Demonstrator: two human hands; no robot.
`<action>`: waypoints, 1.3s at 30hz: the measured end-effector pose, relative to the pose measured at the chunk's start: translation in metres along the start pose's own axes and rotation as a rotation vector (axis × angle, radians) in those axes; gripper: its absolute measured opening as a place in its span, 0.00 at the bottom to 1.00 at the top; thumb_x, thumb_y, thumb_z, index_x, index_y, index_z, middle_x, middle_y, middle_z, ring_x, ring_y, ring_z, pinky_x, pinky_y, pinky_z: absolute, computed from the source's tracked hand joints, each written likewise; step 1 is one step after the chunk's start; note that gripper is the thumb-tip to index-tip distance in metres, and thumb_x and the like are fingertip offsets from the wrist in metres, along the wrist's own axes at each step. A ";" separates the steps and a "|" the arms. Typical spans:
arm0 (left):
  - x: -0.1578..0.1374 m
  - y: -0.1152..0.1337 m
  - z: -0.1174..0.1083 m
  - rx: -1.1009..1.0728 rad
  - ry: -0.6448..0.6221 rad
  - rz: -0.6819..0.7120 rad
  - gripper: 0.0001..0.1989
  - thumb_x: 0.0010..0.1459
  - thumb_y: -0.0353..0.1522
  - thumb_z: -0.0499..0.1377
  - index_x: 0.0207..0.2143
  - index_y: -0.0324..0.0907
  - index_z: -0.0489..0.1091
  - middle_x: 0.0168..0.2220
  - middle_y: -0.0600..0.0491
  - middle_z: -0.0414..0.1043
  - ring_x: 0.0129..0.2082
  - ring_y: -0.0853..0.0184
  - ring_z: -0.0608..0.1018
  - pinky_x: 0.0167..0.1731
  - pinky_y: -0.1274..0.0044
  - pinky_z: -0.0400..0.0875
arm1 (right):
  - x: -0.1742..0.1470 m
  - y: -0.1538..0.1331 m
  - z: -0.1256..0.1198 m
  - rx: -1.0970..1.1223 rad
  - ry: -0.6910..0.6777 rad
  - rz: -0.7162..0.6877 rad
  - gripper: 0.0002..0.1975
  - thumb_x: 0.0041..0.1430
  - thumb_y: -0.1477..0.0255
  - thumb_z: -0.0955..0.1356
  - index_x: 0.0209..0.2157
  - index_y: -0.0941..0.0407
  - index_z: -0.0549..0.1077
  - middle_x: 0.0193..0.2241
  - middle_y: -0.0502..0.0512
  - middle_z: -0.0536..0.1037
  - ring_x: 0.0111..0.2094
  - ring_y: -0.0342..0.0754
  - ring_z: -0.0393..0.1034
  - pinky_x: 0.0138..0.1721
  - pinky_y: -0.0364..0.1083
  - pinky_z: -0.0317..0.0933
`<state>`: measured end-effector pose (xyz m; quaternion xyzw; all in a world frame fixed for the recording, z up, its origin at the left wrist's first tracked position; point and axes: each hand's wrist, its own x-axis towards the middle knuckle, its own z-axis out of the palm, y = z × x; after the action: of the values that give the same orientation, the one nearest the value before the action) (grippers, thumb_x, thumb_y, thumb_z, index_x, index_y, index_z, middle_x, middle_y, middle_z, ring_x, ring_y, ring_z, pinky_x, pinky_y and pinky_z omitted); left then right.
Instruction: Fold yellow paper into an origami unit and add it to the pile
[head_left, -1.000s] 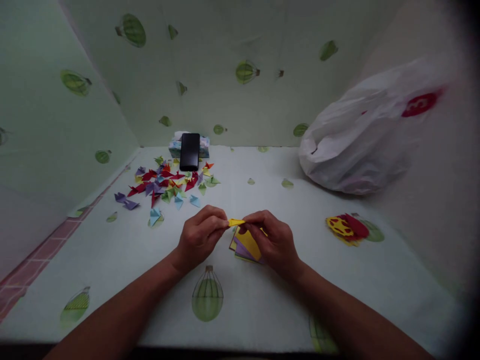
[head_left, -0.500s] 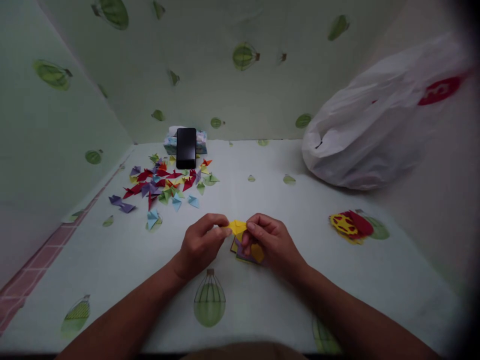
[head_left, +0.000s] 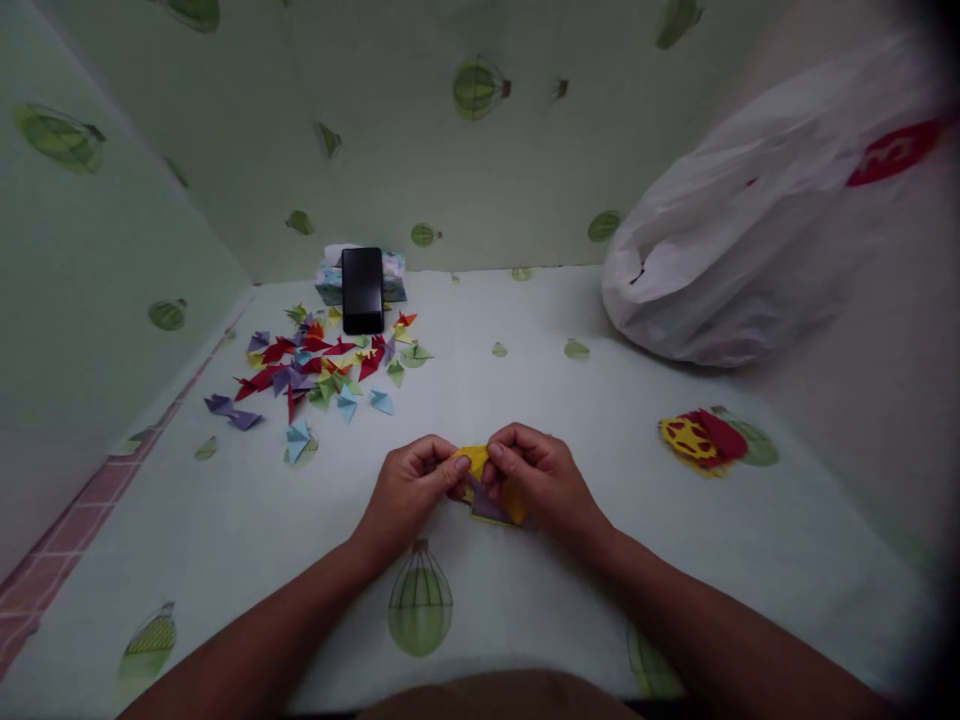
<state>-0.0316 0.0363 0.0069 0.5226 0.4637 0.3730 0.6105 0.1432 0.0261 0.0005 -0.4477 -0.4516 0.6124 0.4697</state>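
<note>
Pinching together now, your left hand point(head_left: 409, 490) and right hand point(head_left: 540, 480) have closed in on the small yellow paper piece point(head_left: 474, 460), which a moment ago was stretched flat between them and is now doubled over, so the fold looks to be in the pressing stage. You hold it just above the stack of coloured paper squares point(head_left: 495, 505), with the pile of folded paper pieces point(head_left: 322, 365) well apart to your left by the phone point(head_left: 362, 290).

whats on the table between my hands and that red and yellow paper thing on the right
In the head view, only bare tablecloth lies between the right hand and the red and yellow paper pile; both hands pinch the yellow paper piece.
</note>
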 end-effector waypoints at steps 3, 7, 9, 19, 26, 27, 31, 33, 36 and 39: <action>-0.003 -0.002 0.003 -0.037 -0.059 -0.066 0.13 0.55 0.39 0.65 0.26 0.38 0.71 0.21 0.55 0.71 0.22 0.72 0.71 0.27 0.79 0.65 | 0.001 0.001 0.000 -0.019 0.020 -0.024 0.14 0.57 0.60 0.71 0.27 0.56 0.69 0.20 0.48 0.74 0.20 0.41 0.67 0.23 0.41 0.61; -0.005 -0.004 0.007 -0.075 -0.008 -0.038 0.12 0.56 0.38 0.64 0.25 0.39 0.71 0.21 0.56 0.71 0.22 0.72 0.71 0.27 0.79 0.66 | 0.001 0.002 0.000 0.009 -0.058 0.011 0.16 0.58 0.58 0.70 0.28 0.55 0.68 0.21 0.48 0.74 0.21 0.41 0.67 0.23 0.41 0.60; -0.006 -0.004 0.008 -0.098 -0.019 -0.016 0.11 0.56 0.37 0.64 0.26 0.39 0.71 0.23 0.54 0.73 0.25 0.70 0.74 0.30 0.78 0.69 | 0.000 0.004 0.000 0.034 -0.109 0.049 0.16 0.58 0.58 0.70 0.28 0.55 0.67 0.20 0.47 0.73 0.20 0.41 0.66 0.22 0.41 0.59; -0.009 -0.008 0.011 -0.108 0.107 0.035 0.10 0.56 0.38 0.64 0.29 0.40 0.71 0.25 0.56 0.74 0.26 0.69 0.75 0.30 0.78 0.70 | -0.001 0.009 0.003 -0.060 -0.160 -0.011 0.13 0.62 0.60 0.67 0.31 0.55 0.68 0.22 0.47 0.71 0.21 0.41 0.64 0.24 0.42 0.59; -0.010 -0.012 0.012 -0.126 0.104 0.030 0.09 0.57 0.37 0.63 0.29 0.40 0.70 0.26 0.55 0.73 0.28 0.70 0.74 0.31 0.78 0.69 | -0.003 0.010 0.009 -0.087 -0.139 -0.021 0.11 0.59 0.63 0.71 0.31 0.54 0.66 0.23 0.46 0.70 0.22 0.41 0.64 0.24 0.42 0.59; -0.010 -0.012 0.012 -0.122 0.105 0.029 0.10 0.57 0.37 0.63 0.29 0.40 0.70 0.27 0.55 0.73 0.28 0.70 0.74 0.31 0.78 0.68 | -0.003 0.010 0.009 -0.089 -0.134 -0.022 0.11 0.59 0.63 0.70 0.31 0.54 0.66 0.22 0.46 0.70 0.22 0.41 0.64 0.24 0.42 0.59; -0.010 -0.011 0.012 -0.103 0.091 0.031 0.10 0.59 0.37 0.61 0.30 0.40 0.70 0.28 0.55 0.72 0.30 0.69 0.74 0.33 0.77 0.69 | -0.004 0.011 0.009 -0.092 -0.104 -0.026 0.11 0.59 0.62 0.70 0.33 0.53 0.67 0.22 0.46 0.71 0.21 0.42 0.64 0.23 0.42 0.59; -0.010 -0.010 0.012 -0.105 0.065 0.043 0.10 0.59 0.37 0.61 0.30 0.40 0.70 0.27 0.55 0.72 0.29 0.69 0.73 0.33 0.78 0.69 | -0.005 0.011 0.009 -0.081 -0.089 -0.016 0.12 0.60 0.60 0.70 0.33 0.53 0.67 0.22 0.47 0.72 0.21 0.42 0.65 0.23 0.42 0.60; -0.011 -0.009 0.013 -0.095 0.047 0.045 0.10 0.58 0.36 0.62 0.29 0.40 0.69 0.24 0.57 0.69 0.25 0.73 0.70 0.27 0.81 0.66 | -0.007 0.010 0.008 -0.032 -0.059 0.007 0.14 0.61 0.58 0.68 0.32 0.54 0.67 0.22 0.47 0.72 0.21 0.41 0.65 0.23 0.42 0.59; -0.012 -0.008 0.015 -0.097 0.046 -0.009 0.10 0.58 0.38 0.62 0.31 0.41 0.67 0.19 0.60 0.67 0.18 0.75 0.65 0.19 0.82 0.60 | -0.008 0.007 0.007 -0.019 -0.024 -0.007 0.15 0.61 0.59 0.68 0.29 0.55 0.67 0.21 0.47 0.70 0.20 0.40 0.63 0.22 0.41 0.57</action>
<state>-0.0214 0.0191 0.0014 0.4814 0.4613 0.4041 0.6262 0.1365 0.0163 -0.0042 -0.4433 -0.4645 0.6117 0.4621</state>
